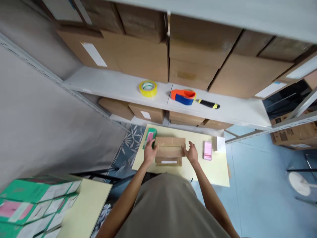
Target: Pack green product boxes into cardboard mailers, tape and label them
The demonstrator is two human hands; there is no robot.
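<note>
A: Nearest first. What stood closest?
B: The wearer's clothing [168, 208]. At the left, a side bench [91, 195] bore stacked green cartons [27, 191].
A: State of the hands?
B: Apart, on either side of the brown carton [170, 141]. The left hand [150, 152] had its thumb at the carton's left edge, fingers over the green box [151, 132]; firmness of hold could not be told. The right hand [192, 154] was spread, thumb at the right edge, fingers clear of it.
A: Carton's position?
B: Flat on the main bench [213, 173], directly before the wearer, the green box just beside it. A phone [207, 150] and a white box [220, 144] lay to the right.
A: How far along?
B: Judged partway. The upper panels lay nearly level, with a line across them; a white label showed on the near panel. Whether that line was taped could not be resolved. Any folding or sealing left was likewise unclear.
A: Tools?
B: Unheld. Beyond, on the shelf [111, 82], lay a yellow tape roll [148, 95], an orange-and-blue tape dispenser [183, 99] and a cutter [207, 103]. Behind them stood shelf cartons [143, 61].
</note>
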